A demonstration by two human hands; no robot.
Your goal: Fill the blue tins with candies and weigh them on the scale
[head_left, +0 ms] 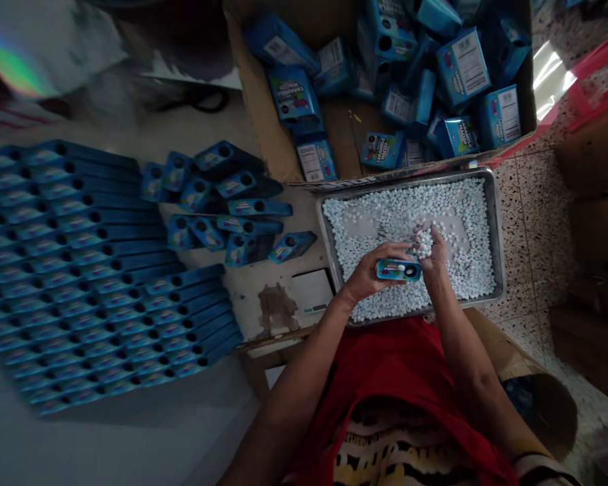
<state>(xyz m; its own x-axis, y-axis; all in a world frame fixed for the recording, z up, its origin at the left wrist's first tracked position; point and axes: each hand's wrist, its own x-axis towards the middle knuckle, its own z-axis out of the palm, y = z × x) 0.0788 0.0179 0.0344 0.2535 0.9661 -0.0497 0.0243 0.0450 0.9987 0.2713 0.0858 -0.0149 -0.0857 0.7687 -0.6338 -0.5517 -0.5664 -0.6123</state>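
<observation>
My left hand (pixel 369 273) is closed round a small blue box (pixel 398 269), held over the near part of a metal tray (pixel 497 229). The tray is filled with small white candies (pixel 466 223). My right hand (pixel 432 253) is cupped shut on a handful of these candies right beside the box's end. Both forearms reach out from my lap.
A cardboard carton (pixel 263 115) behind the tray holds several loose blue boxes (pixel 461 67). To the left, rows of flat blue boxes (pixel 81 270) lie stacked, with a small heap of filled ones (pixel 223 202) beside them. Speckled floor and brown cartons (pixel 592 223) lie to the right.
</observation>
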